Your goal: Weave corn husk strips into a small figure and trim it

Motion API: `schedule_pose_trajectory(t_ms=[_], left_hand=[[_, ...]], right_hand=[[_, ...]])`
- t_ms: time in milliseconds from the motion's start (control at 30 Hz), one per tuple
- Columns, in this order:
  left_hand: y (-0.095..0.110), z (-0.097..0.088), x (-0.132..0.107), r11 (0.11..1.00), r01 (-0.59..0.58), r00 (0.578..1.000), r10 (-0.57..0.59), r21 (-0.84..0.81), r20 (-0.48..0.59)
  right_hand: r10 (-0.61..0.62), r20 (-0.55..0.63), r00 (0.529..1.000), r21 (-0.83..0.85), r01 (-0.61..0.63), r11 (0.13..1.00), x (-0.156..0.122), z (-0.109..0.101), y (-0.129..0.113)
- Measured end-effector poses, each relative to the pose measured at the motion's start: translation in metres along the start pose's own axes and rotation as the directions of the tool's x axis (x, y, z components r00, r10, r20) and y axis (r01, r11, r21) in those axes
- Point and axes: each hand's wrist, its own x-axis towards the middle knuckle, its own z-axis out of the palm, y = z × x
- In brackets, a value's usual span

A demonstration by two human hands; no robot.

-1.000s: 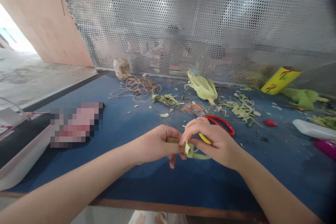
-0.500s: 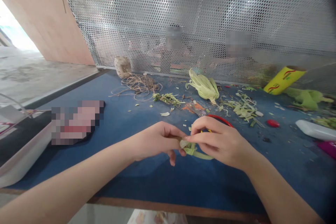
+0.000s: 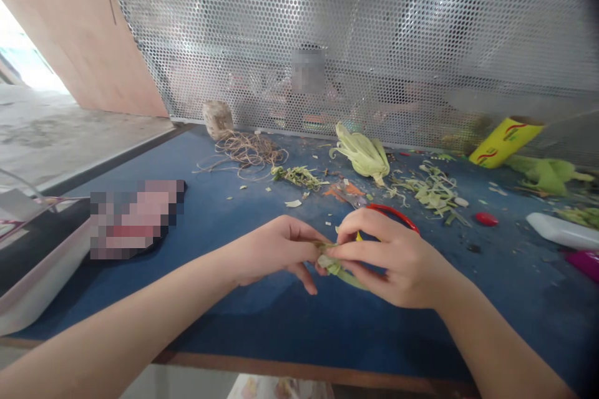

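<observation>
My left hand (image 3: 285,252) is closed, pinching a small bundle of pale green corn husk (image 3: 332,264) between thumb and fingers. From the other side my right hand (image 3: 388,255) pinches the same husk at its top, and a curved strip hangs below those fingers. Just beyond the right hand lie scissors with red handles (image 3: 397,213), partly hidden by it. Farther back, a whole spread corn husk (image 3: 360,153) rests on the blue table (image 3: 224,318). Shredded husk strips (image 3: 433,190) lie to its right, and a small tied bundle of strips (image 3: 299,177) lies to its left.
A twine roll (image 3: 218,118) with tangled twine (image 3: 250,151) stands at the back left. A perforated metal screen (image 3: 281,25) borders the back. At right are a yellow tube (image 3: 508,142), a red oval object (image 3: 486,219) and a white object (image 3: 561,232). A white-rimmed tray (image 3: 51,280) sits left.
My right fingers have shifted slightly on the husk, and the hand has turned a little. The husk strip below them shows less. My left hand stays nearly in place.
</observation>
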Motion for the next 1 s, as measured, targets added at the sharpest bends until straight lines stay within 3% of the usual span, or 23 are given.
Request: schedule_pose_trajectory(t_ms=[333, 800, 1000], left_hand=[[-0.0013, -0.0006, 0.0026, 0.999, 0.033, 0.999, -0.034, -0.043, -0.026], [-0.0008, 0.0, 0.0035, 0.994, 0.085, 0.995, -0.088, -0.068, -0.044], [-0.0012, -0.0005, 0.0029, 0.995, 0.069, 0.997, -0.071, -0.074, -0.019]], right_hand=[[0.062, 0.047, 0.997, 0.116, -0.067, 0.991, 0.0036, 0.0026, 0.0004], [0.087, 0.095, 0.992, 0.095, -0.096, 0.991, 0.0033, 0.0022, -0.0018], [0.118, 0.06, 0.991, 0.232, -0.129, 0.964, 0.0043, 0.0039, -0.0015]])
